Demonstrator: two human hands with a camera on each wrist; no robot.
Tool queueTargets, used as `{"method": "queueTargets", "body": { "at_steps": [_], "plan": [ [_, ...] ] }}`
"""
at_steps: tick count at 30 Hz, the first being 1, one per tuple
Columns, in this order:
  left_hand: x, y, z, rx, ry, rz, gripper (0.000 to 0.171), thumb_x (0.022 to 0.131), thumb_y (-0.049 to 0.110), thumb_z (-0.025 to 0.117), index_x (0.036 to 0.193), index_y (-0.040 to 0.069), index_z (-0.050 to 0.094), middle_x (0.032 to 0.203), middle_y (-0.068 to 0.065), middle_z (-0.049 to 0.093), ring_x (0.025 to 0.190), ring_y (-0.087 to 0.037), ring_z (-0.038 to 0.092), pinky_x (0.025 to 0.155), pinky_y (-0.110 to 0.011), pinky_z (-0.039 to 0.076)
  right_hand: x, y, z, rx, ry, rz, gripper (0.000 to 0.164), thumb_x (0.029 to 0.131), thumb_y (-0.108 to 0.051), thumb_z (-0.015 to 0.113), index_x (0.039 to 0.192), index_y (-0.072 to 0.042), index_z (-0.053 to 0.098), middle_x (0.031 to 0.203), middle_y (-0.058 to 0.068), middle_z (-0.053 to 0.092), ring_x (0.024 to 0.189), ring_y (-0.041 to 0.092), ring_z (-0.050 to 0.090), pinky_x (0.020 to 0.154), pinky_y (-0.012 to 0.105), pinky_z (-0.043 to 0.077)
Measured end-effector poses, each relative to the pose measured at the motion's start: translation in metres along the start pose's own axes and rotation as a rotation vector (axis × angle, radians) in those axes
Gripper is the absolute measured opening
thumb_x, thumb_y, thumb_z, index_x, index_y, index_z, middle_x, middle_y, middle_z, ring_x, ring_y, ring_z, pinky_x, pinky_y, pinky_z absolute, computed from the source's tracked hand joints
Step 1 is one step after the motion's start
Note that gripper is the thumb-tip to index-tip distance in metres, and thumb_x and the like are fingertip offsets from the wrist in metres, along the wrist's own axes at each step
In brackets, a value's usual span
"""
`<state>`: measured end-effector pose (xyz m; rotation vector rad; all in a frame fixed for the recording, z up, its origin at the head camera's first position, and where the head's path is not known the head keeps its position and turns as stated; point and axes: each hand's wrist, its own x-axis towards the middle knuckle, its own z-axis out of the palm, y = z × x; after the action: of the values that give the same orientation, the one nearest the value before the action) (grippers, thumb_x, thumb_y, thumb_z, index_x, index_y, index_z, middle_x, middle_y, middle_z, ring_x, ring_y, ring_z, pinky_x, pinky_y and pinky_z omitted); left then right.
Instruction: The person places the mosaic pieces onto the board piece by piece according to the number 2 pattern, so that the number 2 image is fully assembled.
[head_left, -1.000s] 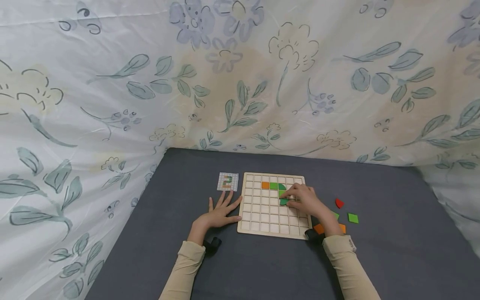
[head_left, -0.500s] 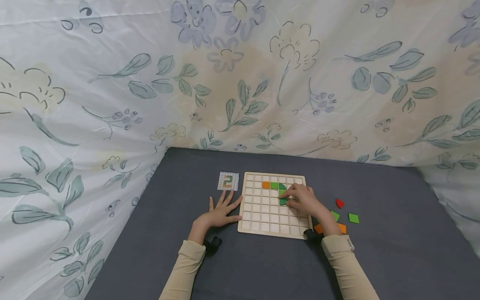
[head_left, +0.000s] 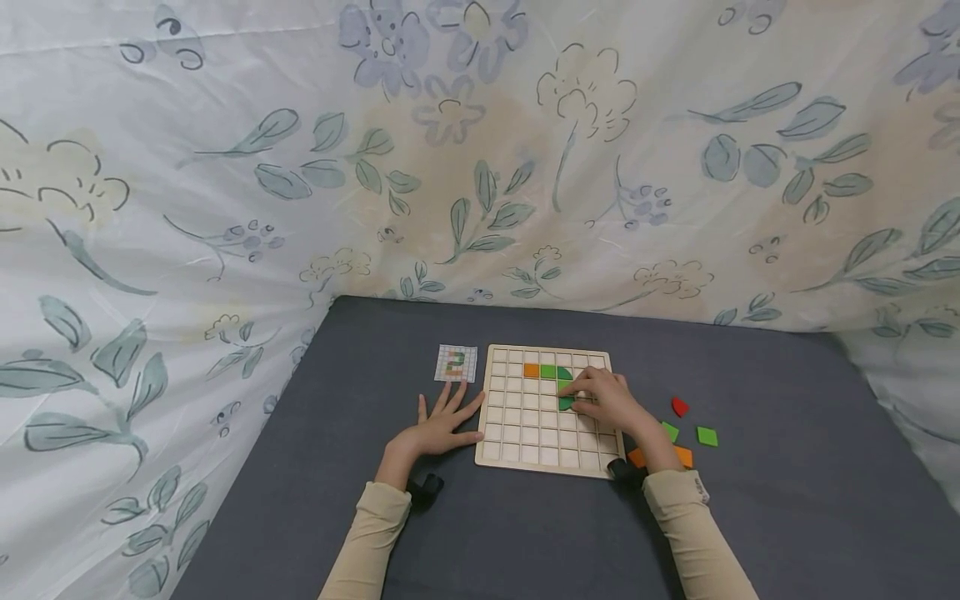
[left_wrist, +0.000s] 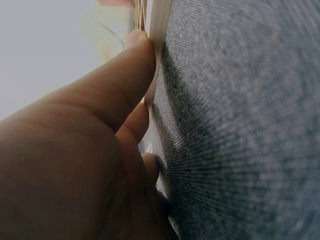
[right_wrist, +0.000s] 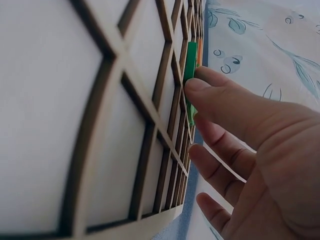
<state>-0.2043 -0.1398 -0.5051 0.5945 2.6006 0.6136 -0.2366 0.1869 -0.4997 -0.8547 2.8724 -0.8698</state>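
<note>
Head view: a dark green tile [head_left: 566, 404] is pinched between the thumb and index finger of the right hand [head_left: 609, 397], over the wooden grid board [head_left: 510, 459] and directly below a light green square tile [head_left: 564, 386]. The left hand [head_left: 437, 429] is laid with straight, spread fingers on the tabletop [head_left: 525, 533]; the pattern card [head_left: 456, 364] lies just beyond its fingertips and can be consulted for the tile's cell and orientation. Left wrist view: the thumb is set against the side of the board, a brace best applied lightly so that the frame is not slid. Right wrist view: the dark green tile is seen standing proud of the grid strips, so it is judged not fully seated. Its edges should be squared to the cell first, then the piece pressed down evenly; if pushed at one corner, it may tip or nudge its neighbour.
</note>
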Motion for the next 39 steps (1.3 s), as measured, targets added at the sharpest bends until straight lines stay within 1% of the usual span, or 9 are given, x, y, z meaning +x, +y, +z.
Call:
{"method": "queueTargets", "body": {
  "at_steps": [7,11,19,22,26,31,35,39],
  "plan": [
    [0.0,0.0,0.001,-0.007,-0.003,-0.002,0.071,0.093,0.049,0.048,0.15,0.028,0.012,0.157,-0.008,-0.005,0.141,-0.032,-0.014,0.102,-0.066,-0.016,-0.003,0.003,-0.001,-0.01,0.006,0.007,0.023,0.084,-0.016,0.069,0.106,-0.021,0.072,0.096,0.001,0.055,0.079,0.018,0.044,0.077,0.042,0.025],
    [0.0,-0.001,0.002,-0.013,0.001,0.007,0.072,0.093,0.05,0.048,0.151,0.026,0.012,0.157,-0.009,-0.004,0.141,-0.033,-0.014,0.102,-0.066,-0.016,-0.005,0.005,-0.001,-0.016,0.01,0.01,0.023,0.084,-0.017,0.069,0.107,-0.021,0.071,0.095,0.0,0.054,0.079,0.016,0.044,0.078,0.043,0.026],
    [0.002,-0.004,0.004,-0.014,-0.001,-0.003,0.073,0.092,0.053,0.048,0.15,0.03,0.011,0.157,-0.005,-0.007,0.141,-0.029,-0.017,0.102,-0.065,-0.018,-0.011,0.005,-0.006,-0.013,0.014,0.032,0.023,0.086,-0.018,0.068,0.109,-0.02,0.071,0.102,0.002,0.055,0.088,0.022,0.046,0.085,0.052,0.028],
    [0.002,-0.002,0.002,-0.015,-0.006,-0.001,0.072,0.092,0.051,0.048,0.15,0.029,0.013,0.157,-0.007,-0.005,0.141,-0.031,-0.015,0.102,-0.066,-0.016,-0.013,0.005,-0.008,-0.025,0.02,0.039,0.023,0.085,-0.018,0.068,0.108,-0.02,0.071,0.102,0.002,0.055,0.087,0.022,0.045,0.083,0.051,0.028],
    [0.001,-0.001,0.001,-0.013,-0.007,0.001,0.071,0.092,0.051,0.048,0.15,0.029,0.013,0.157,-0.007,-0.005,0.141,-0.032,-0.015,0.102,-0.067,-0.016,-0.017,0.007,-0.01,-0.046,0.032,0.041,0.023,0.085,-0.018,0.068,0.108,-0.021,0.071,0.101,0.003,0.056,0.083,0.02,0.044,0.078,0.045,0.028],
    [0.0,-0.001,0.002,-0.017,-0.001,0.003,0.071,0.092,0.049,0.049,0.15,0.028,0.013,0.157,-0.008,-0.004,0.141,-0.033,-0.014,0.102,-0.067,-0.016,-0.023,0.011,-0.011,-0.026,0.048,0.04,0.022,0.085,-0.018,0.067,0.107,-0.021,0.071,0.098,0.003,0.055,0.077,0.019,0.042,0.072,0.038,0.024],
    [0.0,0.0,0.001,-0.012,0.005,-0.003,0.071,0.092,0.05,0.049,0.15,0.03,0.013,0.157,-0.007,-0.004,0.142,-0.032,-0.014,0.102,-0.067,-0.015,-0.028,0.015,-0.012,-0.014,0.064,0.04,0.022,0.085,-0.018,0.068,0.107,-0.022,0.071,0.096,0.002,0.055,0.079,0.021,0.042,0.073,0.039,0.023],
    [0.0,0.0,0.001,-0.008,0.005,-0.003,0.071,0.092,0.05,0.048,0.15,0.029,0.014,0.157,-0.007,-0.004,0.142,-0.032,-0.014,0.102,-0.067,-0.015,-0.032,0.019,-0.013,-0.021,0.078,0.042,0.023,0.085,-0.019,0.068,0.108,-0.022,0.07,0.095,0.001,0.054,0.083,0.021,0.044,0.075,0.041,0.024]
  ]
}}
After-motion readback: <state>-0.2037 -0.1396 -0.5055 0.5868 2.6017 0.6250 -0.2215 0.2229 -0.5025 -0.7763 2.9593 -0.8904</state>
